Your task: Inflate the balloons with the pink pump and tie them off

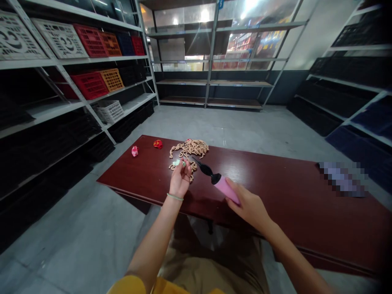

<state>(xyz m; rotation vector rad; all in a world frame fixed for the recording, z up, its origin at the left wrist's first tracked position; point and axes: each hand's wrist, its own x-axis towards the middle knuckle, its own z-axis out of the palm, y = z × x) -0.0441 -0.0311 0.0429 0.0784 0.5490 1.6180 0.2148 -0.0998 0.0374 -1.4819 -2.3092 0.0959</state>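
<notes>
My right hand [248, 204] is wrapped round the pink barrel of a hand pump [226, 188]. The pump's black nozzle tapers up and left, its tip close to my left hand [180, 179] with a small gap between them. Between the fingertips of that left hand is a small pale green piece [177, 162], thin and limp-looking; its exact kind is unclear. Just behind and partly hidden by the left hand, a beige twisted strand [193, 166] lies on the table, next to a larger heap of beige curled strands [194, 148].
On the dark red table [260, 192] lie a pink crumpled bit [135, 151] and a red one [158, 144] at the left. A blurred purple item [341, 179] rests at the right end. Shelves with crates [92, 85] stand left, more shelving behind and right.
</notes>
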